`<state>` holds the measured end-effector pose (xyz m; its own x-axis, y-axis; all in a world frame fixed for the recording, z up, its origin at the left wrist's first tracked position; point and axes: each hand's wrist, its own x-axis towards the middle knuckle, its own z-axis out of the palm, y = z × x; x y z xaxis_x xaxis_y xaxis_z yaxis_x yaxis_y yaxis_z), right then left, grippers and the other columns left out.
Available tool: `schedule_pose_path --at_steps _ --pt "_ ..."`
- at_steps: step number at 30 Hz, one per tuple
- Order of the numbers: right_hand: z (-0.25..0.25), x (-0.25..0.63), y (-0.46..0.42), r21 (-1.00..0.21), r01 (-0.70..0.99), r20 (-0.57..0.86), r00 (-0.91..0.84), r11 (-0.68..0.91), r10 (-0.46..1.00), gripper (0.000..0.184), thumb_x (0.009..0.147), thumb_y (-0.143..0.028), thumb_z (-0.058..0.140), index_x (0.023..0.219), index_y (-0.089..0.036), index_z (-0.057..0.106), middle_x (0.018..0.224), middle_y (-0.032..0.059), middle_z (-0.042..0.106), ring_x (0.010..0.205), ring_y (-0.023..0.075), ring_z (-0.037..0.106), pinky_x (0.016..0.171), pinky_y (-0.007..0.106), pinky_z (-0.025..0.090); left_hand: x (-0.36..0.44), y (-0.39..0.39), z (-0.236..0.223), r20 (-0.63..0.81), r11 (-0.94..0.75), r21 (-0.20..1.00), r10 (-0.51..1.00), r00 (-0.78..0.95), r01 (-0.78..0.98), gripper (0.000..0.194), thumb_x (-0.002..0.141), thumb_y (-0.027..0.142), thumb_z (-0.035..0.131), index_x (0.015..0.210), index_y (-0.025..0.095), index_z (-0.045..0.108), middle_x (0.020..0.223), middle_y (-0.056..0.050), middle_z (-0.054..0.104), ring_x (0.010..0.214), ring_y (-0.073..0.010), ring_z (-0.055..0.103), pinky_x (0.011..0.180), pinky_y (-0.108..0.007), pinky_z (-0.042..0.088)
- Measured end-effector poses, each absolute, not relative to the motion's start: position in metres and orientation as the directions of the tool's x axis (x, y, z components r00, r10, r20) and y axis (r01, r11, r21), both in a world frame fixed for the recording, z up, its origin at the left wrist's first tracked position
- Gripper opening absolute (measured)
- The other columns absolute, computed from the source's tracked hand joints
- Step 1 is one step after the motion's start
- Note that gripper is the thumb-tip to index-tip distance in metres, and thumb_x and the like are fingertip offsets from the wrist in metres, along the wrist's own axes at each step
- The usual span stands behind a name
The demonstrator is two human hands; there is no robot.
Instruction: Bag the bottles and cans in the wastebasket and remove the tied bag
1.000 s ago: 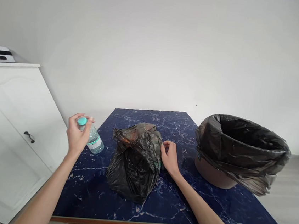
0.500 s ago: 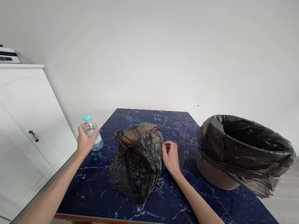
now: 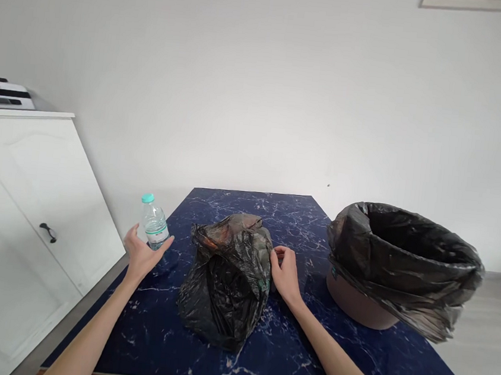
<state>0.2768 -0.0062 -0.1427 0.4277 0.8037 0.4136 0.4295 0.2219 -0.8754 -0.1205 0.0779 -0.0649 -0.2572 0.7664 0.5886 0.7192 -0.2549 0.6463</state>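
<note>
A clear plastic water bottle (image 3: 153, 223) with a turquoise cap stands upright at the table's left edge. My left hand (image 3: 142, 255) is just in front of it, thumb and fingers spread apart and no longer wrapped round it. In the middle of the table lies a crumpled black trash bag (image 3: 226, 292), its mouth gaping toward me and reddish, light contents showing through the thin top. My right hand (image 3: 285, 273) is at the bag's right side, fingers curled and pinching its edge; the fingertips are partly hidden.
A brownish bin (image 3: 355, 303) with a black liner (image 3: 404, 260) folded over its rim stands on the right of the blue marbled table (image 3: 249, 198). A white cabinet (image 3: 27, 218) is close by on the left. Behind the table rises a white wall (image 3: 260, 93).
My left hand has let go of the water bottle and opened its fingers, and the bottle stands more upright. My right hand stays at the bag. The view has tilted slightly up.
</note>
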Motion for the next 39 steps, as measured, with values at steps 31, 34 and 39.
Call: schedule_pose_path --at_steps 31,34,39 --pt "-0.118 0.261 -0.024 -0.93 0.138 0.345 0.011 0.34 0.939 0.033 0.103 -0.063 0.055 0.101 -0.03 0.056 0.059 -0.0061 0.061 0.053 0.0214 0.061 0.061 0.034 0.048 0.044 -0.006 -0.101 0.311 -0.533 0.294 0.838 0.448 0.793 0.07 0.09 0.032 0.062 0.154 0.014 0.041 0.123 -0.022 0.074 0.117 -0.0445 0.074 0.093 -0.051 0.056" --pt "-0.119 0.261 -0.023 -0.933 0.099 0.349 0.019 0.345 0.937 0.035 0.096 -0.06 0.068 0.105 -0.029 0.052 0.065 -0.0063 0.063 0.055 0.0194 0.059 0.058 0.032 0.046 0.037 -0.008 -0.096 0.325 -0.523 0.294 0.842 0.431 0.8 0.068 0.092 0.033 0.061 0.155 0.015 0.042 0.12 -0.022 0.077 0.112 -0.0427 0.077 0.092 -0.05 0.058" --pt "-0.122 0.262 -0.017 -0.937 0.032 0.35 0.085 0.349 0.933 0.04 0.088 -0.053 0.075 0.107 -0.028 0.05 0.069 -0.0077 0.06 0.058 0.016 0.054 0.059 0.029 0.043 0.015 -0.018 -0.068 0.391 -0.501 0.371 0.848 0.358 0.782 0.055 0.105 0.05 0.053 0.152 0.025 0.042 0.126 -0.015 0.079 0.101 -0.0352 0.08 0.077 -0.042 0.061"
